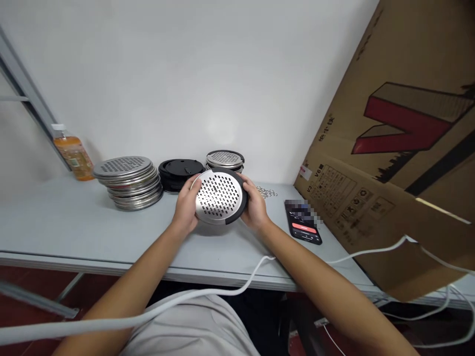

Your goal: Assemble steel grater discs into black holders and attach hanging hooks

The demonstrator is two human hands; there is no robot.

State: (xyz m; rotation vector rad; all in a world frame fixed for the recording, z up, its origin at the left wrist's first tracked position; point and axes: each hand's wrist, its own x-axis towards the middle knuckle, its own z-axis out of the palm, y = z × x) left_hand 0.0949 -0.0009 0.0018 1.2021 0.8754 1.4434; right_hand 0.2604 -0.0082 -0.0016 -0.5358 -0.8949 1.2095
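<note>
Between my two hands is a round perforated metal disc [218,195] with a black rim along its right side, held tilted above the table. My left hand [187,205] grips its left edge, thumb on the metal face. On the black rim at the right, my right hand [255,205] is closed with its thumb in front; the fingers behind are hidden. A tall stack of similar metal discs [128,180] stands to the left. Behind my left hand are stacked black round parts [181,169]. Further back sits a pile of discs with black rims [224,158].
Small metal pieces [267,192] lie right of my right hand. A phone [303,225] rests near a large cardboard box [389,148]. A bottle of orange liquid [76,155] stands at the far left. A white cable [256,272] crosses in front of my arms.
</note>
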